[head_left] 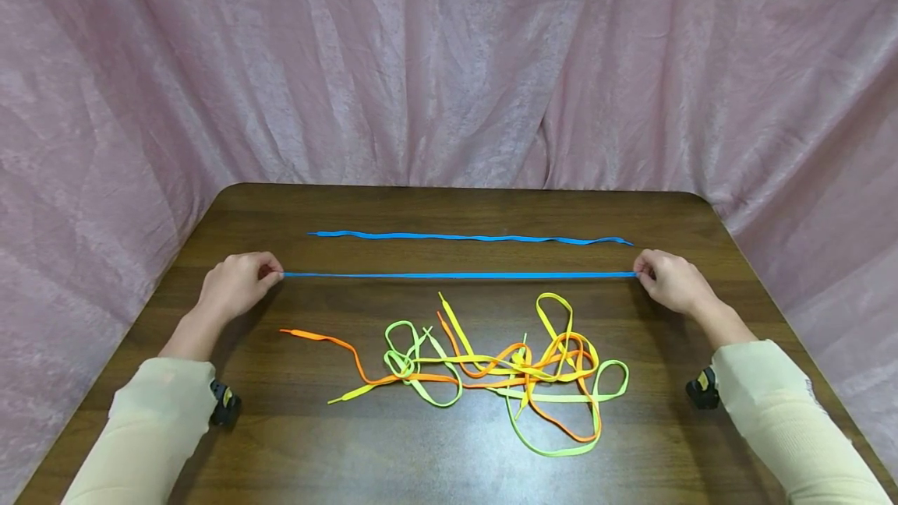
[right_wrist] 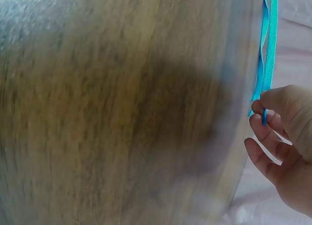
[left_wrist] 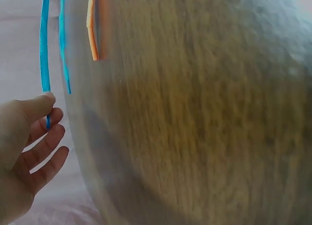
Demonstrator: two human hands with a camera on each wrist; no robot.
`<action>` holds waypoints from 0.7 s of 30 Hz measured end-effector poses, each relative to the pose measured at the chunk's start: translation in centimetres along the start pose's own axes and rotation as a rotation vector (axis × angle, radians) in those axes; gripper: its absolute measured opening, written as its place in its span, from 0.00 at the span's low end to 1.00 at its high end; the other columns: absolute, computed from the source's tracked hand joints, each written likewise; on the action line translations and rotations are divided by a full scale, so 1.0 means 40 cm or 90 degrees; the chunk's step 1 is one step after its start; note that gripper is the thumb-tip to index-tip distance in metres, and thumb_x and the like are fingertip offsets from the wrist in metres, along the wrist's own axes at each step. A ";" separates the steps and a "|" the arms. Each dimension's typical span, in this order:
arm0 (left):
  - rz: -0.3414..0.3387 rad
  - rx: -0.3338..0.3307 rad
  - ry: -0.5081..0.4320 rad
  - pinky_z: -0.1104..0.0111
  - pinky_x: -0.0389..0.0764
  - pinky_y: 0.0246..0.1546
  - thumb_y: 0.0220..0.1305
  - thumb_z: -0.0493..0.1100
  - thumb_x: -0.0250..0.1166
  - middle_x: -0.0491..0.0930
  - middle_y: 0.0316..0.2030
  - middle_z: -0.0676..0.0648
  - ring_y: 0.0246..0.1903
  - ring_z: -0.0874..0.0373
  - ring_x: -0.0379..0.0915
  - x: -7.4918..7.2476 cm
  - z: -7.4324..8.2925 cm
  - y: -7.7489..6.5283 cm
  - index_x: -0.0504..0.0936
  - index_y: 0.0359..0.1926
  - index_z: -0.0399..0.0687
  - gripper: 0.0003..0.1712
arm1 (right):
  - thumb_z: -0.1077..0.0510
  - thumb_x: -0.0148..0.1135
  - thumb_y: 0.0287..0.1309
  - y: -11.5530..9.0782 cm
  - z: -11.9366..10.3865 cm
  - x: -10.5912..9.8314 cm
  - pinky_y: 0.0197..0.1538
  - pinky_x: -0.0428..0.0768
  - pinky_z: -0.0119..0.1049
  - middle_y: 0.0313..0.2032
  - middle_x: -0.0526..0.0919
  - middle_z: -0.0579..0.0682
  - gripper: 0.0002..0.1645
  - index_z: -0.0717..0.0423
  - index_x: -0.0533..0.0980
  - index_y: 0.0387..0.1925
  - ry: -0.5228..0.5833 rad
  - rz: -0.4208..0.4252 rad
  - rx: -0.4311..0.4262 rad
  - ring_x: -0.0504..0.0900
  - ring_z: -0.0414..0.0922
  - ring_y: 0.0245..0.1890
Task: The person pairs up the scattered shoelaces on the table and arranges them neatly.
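A blue shoelace [head_left: 459,276] is stretched straight between the two hands, running left to right. My left hand [head_left: 241,284] pinches its left end between thumb and index finger; in the left wrist view the tip pokes out below the thumb of that hand [left_wrist: 34,142]. At the other end my right hand [head_left: 672,281] pinches the lace the same way, and the right wrist view shows the tip under the thumb of the hand [right_wrist: 287,142]. Farther back, a second blue shoelace [head_left: 459,238] lies on the table, slightly wavy and roughly parallel to the first.
Nearer the body, orange [head_left: 354,357], yellow [head_left: 459,331] and light green [head_left: 554,453] shoelaces lie in a loose tangle on the brown wooden table [head_left: 337,458]. Behind the table's far edge hangs a pink curtain [head_left: 435,61].
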State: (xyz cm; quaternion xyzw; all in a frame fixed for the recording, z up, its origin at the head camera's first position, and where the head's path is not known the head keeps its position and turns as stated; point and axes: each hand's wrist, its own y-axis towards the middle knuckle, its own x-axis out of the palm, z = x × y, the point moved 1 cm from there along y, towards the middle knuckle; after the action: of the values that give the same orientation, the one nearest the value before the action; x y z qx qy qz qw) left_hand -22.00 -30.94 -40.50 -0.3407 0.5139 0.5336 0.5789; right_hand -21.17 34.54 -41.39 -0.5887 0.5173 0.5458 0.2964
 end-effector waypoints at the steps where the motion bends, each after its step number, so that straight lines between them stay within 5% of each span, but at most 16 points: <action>1: -0.004 -0.002 0.001 0.55 0.70 0.20 0.56 0.43 0.64 0.81 0.26 0.50 0.27 0.49 0.76 0.004 0.000 0.004 0.81 0.30 0.52 0.02 | 0.67 0.59 0.47 0.000 0.003 0.001 0.28 0.70 0.41 0.24 0.76 0.47 0.05 0.55 0.74 0.27 0.001 -0.001 0.002 0.73 0.43 0.24; 21: -0.044 -0.073 0.001 0.59 0.69 0.20 0.59 0.45 0.59 0.79 0.27 0.48 0.28 0.47 0.75 0.030 0.002 0.084 0.81 0.32 0.50 0.06 | 0.62 0.55 0.52 0.042 0.037 0.003 0.28 0.70 0.45 0.26 0.74 0.50 0.02 0.56 0.74 0.28 -0.011 -0.028 0.089 0.74 0.48 0.27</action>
State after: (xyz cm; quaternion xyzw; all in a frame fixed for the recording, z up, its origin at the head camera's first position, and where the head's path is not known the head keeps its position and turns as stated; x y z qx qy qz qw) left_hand -25.36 -29.88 -41.10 -0.3915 0.4708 0.5415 0.5761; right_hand -23.23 35.38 -41.47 -0.5731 0.5385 0.5068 0.3532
